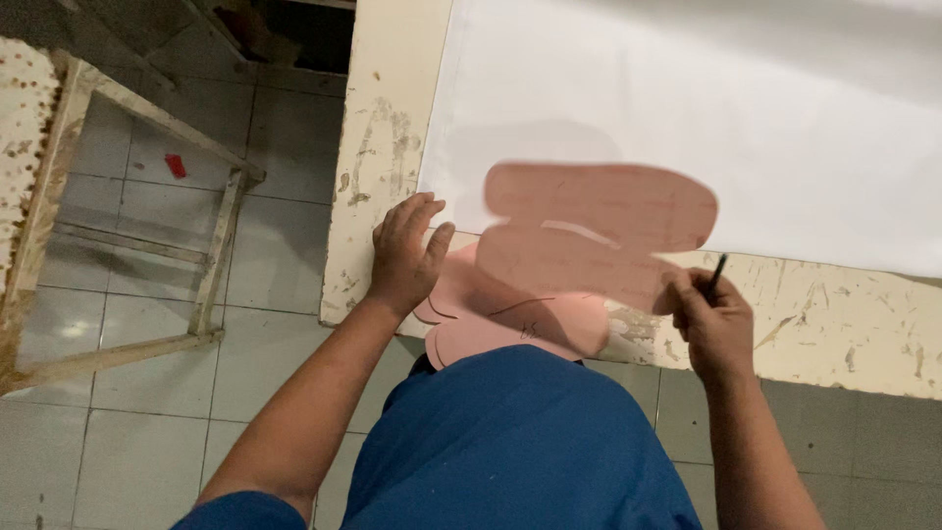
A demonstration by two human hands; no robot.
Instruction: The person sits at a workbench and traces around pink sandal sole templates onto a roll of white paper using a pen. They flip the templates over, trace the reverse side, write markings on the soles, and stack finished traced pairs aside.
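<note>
Head view: left hand (405,257) lies flat, fingers spread, on pink cutouts (510,314) at the bench's (378,147) near edge; right hand (713,319), closed on a dark pen (717,273), lifts a cut pink template (599,231) beside untouched white sheet (736,108).

1. A white sheet (687,108) lay on the table (378,186), covering its far part.
2. The cut-out shape (599,231) was above the sheet's near edge, between the left hand (404,257) and the right hand (714,324).
3. More cut pieces (510,324) lay beneath it at the table's near edge.
4. A wooden frame (128,245) stood on the floor left of the table.
</note>
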